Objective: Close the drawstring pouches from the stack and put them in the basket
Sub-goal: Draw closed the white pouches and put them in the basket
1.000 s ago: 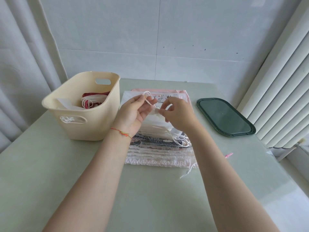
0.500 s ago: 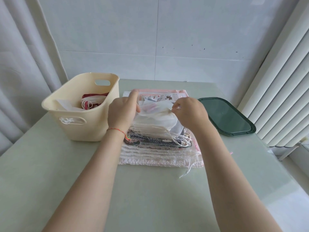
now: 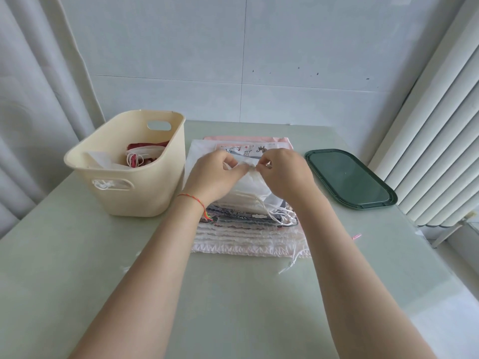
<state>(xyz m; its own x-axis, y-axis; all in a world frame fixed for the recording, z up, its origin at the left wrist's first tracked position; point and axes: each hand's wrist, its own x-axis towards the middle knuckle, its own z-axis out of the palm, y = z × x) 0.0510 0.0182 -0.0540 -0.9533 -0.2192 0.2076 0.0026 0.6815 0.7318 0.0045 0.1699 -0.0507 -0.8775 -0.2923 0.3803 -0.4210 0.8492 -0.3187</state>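
The left hand [image 3: 212, 177] and right hand [image 3: 283, 174] both pinch the gathered mouth of a white pouch [image 3: 248, 182] lying on top of the stack [image 3: 246, 229] at the centre of the counter [image 3: 77, 255]. The cream basket [image 3: 145, 187] stands just left of the stack and holds pouches already.

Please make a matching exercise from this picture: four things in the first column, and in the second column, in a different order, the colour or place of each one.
Things:
1. basket
2. tray
3. white pouch
4. bracelet

Descriptions:
A. dark green, right of the stack
B. red, on the left wrist
C. cream, left of the stack
D. pinched by both hands, on top of the stack

Pairs: 1-C, 2-A, 3-D, 4-B
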